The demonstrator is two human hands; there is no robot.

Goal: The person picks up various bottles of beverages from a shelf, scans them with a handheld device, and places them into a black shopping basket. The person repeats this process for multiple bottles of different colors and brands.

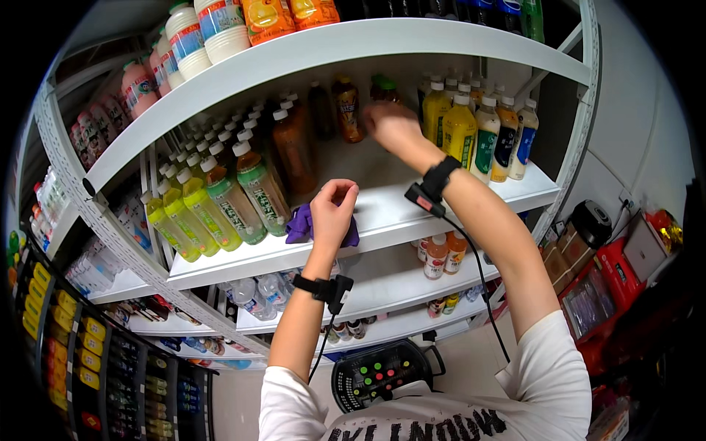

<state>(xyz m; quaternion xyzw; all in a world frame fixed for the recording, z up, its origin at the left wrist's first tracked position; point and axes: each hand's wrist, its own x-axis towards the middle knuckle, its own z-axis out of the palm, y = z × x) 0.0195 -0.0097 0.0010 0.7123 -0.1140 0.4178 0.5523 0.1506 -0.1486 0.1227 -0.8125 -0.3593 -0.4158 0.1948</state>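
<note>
My left hand [335, 212] is at the shelf's front edge, its curled fingertips meeting the thumb with nothing visible between them. Right behind it, a bunched purple cloth [300, 225] lies on the white shelf board [380, 204]; whether the hand touches it is unclear. Deeper in the same shelf, my right hand [392, 129] is blurred by motion, so its grip is hard to make out. Just left of it stands an orange-brown drink bottle [347, 110]. Behind its knuckles are green-capped bottles [388, 91], partly hidden.
Rows of green tea bottles [262, 190] fill the shelf's left side. Yellow and white-capped bottles [459, 132] stand at the right. An upper shelf edge [331, 41] hangs over both hands. Below, a black basket [380, 366] holding several capped bottles sits on the floor. Cables trail from both wristbands.
</note>
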